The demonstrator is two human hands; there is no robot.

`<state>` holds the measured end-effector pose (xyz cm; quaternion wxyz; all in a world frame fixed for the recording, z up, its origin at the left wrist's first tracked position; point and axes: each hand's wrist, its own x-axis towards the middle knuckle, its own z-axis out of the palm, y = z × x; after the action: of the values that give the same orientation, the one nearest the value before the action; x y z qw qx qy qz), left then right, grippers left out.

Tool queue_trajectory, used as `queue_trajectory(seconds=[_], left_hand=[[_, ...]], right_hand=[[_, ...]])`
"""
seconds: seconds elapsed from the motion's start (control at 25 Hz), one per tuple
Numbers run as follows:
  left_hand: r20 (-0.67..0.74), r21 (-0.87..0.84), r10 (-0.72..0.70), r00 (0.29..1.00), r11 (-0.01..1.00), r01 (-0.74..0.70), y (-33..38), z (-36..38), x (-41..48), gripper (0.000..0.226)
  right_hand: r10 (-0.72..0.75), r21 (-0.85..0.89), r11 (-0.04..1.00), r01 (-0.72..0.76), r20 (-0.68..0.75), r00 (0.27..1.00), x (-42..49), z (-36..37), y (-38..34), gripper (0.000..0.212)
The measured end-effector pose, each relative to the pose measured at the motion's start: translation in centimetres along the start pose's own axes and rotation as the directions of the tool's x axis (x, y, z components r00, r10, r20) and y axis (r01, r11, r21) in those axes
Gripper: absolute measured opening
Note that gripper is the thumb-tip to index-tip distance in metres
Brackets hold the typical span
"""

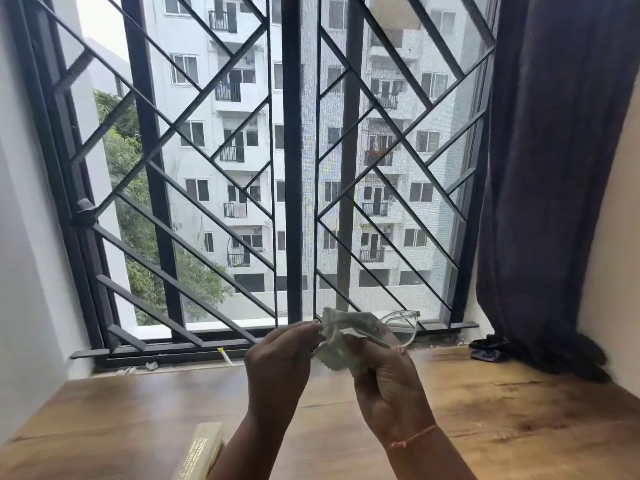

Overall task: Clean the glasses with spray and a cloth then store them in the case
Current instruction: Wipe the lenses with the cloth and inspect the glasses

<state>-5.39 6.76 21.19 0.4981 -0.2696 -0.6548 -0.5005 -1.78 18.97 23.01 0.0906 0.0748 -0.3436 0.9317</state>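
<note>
Clear-framed glasses (pixel 403 329) are held up in front of the window, above the wooden table. A pale green cloth (pixel 341 336) is bunched over their left lens and bridge; the right lens sticks out bare. My right hand (pixel 382 386) grips the cloth and the glasses from below. My left hand (pixel 280 362) pinches the left end of the cloth-covered frame with thumb and fingertips. A cream-coloured case-like object (pixel 199 452) lies on the table at the bottom edge, partly behind my left forearm. No spray bottle is in view.
The wooden table (pixel 502 403) runs to a barred window (pixel 292 168). A dark curtain (pixel 554 202) hangs at the right and pools on the table corner beside a small dark object (pixel 486 349). Small scraps (pixel 152 366) lie on the sill.
</note>
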Motion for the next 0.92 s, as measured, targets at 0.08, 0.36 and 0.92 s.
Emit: queue_trajectory(seconds=[0.08, 0.36, 0.92], left_hand=[[-0.004, 0.007, 0.003, 1.000, 1.000, -0.002, 0.0, -0.1, 0.0, 0.020], [0.069, 0.018, 0.104, 0.992, 0.994, -0.105, 0.4, -0.1, 0.0, 0.021], [-0.010, -0.044, 0.024, 1.000, 0.999, -0.025, 0.1, -0.1, 0.0, 0.012]], right_hand=[[0.014, -0.031, 0.999, -0.013, 0.031, 0.999, -0.4, 0.1, 0.5, 0.052], [-0.023, -0.002, 1.000, 0.023, -0.079, 0.997, -0.3, 1.1, 1.0, 0.079], [-0.084, -0.012, 0.996, 0.083, -0.153, 0.985, 0.5, -0.1, -0.8, 0.078]])
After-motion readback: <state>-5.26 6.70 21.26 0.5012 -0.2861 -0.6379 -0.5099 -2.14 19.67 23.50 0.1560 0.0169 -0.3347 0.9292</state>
